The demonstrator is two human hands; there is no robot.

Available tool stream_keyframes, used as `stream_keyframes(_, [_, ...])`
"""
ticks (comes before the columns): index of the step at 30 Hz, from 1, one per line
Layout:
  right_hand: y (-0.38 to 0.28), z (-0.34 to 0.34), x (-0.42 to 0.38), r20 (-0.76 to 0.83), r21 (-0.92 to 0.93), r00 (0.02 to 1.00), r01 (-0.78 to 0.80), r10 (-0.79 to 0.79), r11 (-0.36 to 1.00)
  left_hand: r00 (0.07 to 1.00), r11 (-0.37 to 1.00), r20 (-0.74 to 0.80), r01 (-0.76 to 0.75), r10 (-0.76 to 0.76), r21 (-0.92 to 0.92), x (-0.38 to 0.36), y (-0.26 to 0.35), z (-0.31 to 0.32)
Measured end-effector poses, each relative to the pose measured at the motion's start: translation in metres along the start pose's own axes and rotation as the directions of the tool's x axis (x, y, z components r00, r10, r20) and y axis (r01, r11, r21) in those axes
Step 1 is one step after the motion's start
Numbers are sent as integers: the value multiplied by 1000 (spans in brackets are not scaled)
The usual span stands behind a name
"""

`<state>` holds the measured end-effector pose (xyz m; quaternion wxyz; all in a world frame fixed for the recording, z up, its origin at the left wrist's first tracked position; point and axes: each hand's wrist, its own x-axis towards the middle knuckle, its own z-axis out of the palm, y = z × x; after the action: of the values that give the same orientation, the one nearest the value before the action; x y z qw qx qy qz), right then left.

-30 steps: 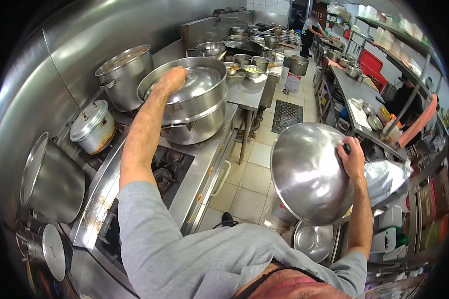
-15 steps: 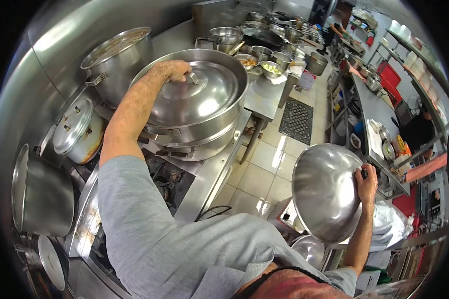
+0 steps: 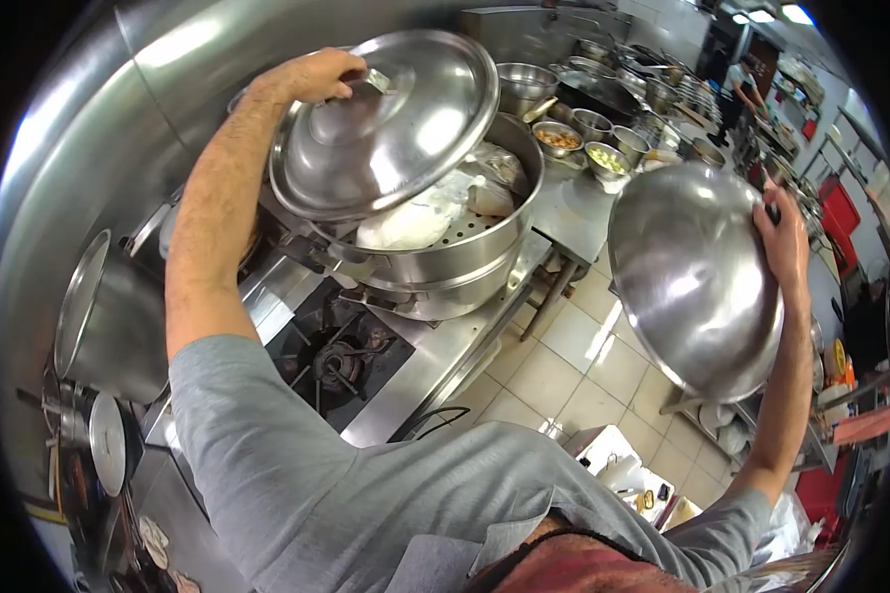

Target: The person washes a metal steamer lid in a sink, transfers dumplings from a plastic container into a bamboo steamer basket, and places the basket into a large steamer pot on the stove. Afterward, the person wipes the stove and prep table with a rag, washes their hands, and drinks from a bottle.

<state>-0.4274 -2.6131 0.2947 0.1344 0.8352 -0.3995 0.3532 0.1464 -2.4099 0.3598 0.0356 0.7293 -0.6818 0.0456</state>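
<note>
My left hand (image 3: 318, 76) is closed on the handle of a round steel pot lid (image 3: 405, 124), which is tilted up over a wide steamer pot (image 3: 445, 265). Under its raised edge, white wrapped bundles (image 3: 420, 219) rest on a perforated steamer tray (image 3: 468, 229); their contents cannot be made out. On the other side, my right hand (image 3: 787, 242) grips a large rounded steel bowl (image 3: 697, 282) at its right edge, where a small dark part shows by the fingers. The bowl hangs on its side over the floor, apart from the pot.
A gas burner (image 3: 334, 364) is in front of the steamer. Tall pots (image 3: 119, 331) stand at left. Small bowls of chopped food (image 3: 558, 139) sit on the counter beyond. White containers (image 3: 623, 474) are low beside me. A person (image 3: 740, 94) stands far down the aisle.
The lid has lifted off the steamer and tilted, exposing the tray and bundles. My right hand has raised the steel bowl. The view has shifted, bringing the burner into fuller sight.
</note>
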Motion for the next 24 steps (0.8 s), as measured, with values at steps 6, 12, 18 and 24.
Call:
stream_keyframes(6, [-65, 32, 115, -175, 80, 947, 285, -268, 955, 978, 995, -209, 5, 16, 101, -110, -33, -50])
stream_keyframes(12, [-180, 66, 180, -134, 216, 925, 377, -356, 901, 923, 913, -89, 385, -375, 139, -251, -8, -49])
stream_keyframes(18, [-283, 98, 189, -219, 384, 873, 488, -436, 784, 750, 756, 106, 638, -653, 146, -373, 8, -1])
stream_keyframes(24, [-344, 141, 193, -231, 433, 813, 578, -535, 692, 629, 666, 239, 734, -740, 131, -469, 16, 70])
